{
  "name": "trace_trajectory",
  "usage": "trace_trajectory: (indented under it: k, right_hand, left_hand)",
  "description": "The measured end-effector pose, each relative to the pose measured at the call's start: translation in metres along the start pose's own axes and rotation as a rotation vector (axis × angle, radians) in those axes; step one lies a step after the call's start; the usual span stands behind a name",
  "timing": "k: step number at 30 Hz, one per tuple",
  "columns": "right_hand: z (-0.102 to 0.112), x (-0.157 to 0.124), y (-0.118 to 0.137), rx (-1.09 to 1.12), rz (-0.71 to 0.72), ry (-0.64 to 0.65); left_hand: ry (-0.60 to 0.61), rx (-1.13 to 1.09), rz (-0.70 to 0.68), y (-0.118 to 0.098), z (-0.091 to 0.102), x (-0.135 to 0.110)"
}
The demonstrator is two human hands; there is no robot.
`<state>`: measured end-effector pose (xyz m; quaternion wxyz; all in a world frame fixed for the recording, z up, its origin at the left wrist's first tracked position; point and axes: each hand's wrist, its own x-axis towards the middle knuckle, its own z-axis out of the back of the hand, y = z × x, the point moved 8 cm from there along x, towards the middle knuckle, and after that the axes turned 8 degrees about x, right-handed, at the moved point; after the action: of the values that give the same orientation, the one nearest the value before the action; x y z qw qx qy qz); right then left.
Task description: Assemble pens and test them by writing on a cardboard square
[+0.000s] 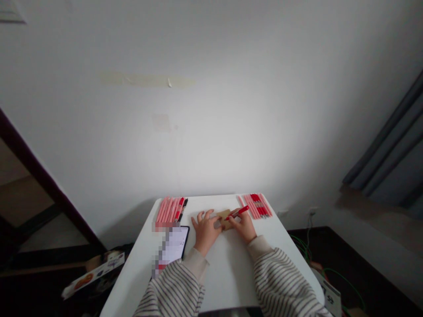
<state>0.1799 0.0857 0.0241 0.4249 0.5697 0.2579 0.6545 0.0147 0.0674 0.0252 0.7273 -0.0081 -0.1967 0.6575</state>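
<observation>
1. Head view: the right hand (244, 225) was clenched round a red pen (238, 212). The pen slanted up and right over a small brown card piece (225, 218), which lay mid-desk between two rows of pens.
2. The left hand (205, 230) lay released with fingers spread flat and fingertips on the card's left edge, holding nothing.
3. Risk: the card looked light and was pinned on one side only, so a push from the pen could probably skid or turn it on the smooth desk (231, 273).
4. Risk: the right pen row (257, 205) lay just beside the right hand. A nudge from the wrist or sleeve could roll those round barrels, likely off the near desk edge.
5. Risk: the phone (174, 244) lay near the left sleeve, and a drag of the forearm might shift it.
6. Materials: the card was matte brown, flat and roughly rectangular; I couldn't tell if it was a box or a sheet.
7. The pens were slim cylinders of glossy plastic. The left pen row (170, 210) was pink, with one dark pen at its right side.
8. The desk was white and smooth with rounded corners, and the sleeves were a soft striped knit.
</observation>
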Motion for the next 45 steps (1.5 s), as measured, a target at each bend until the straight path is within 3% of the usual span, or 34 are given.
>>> trace_trajectory:
  k: [20, 45]
  right_hand:
    - [-0.0061, -0.0023, 0.0025, -0.061, 0.020, 0.044]
    - [0.0019, -0.0014, -0.0020, -0.052, -0.011, -0.026]
  left_hand:
    - [-0.022, 0.014, 0.040, 0.0033, 0.0000, -0.0008]
    - [-0.036, -0.014, 0.047, 0.0046, -0.0009, -0.0006]
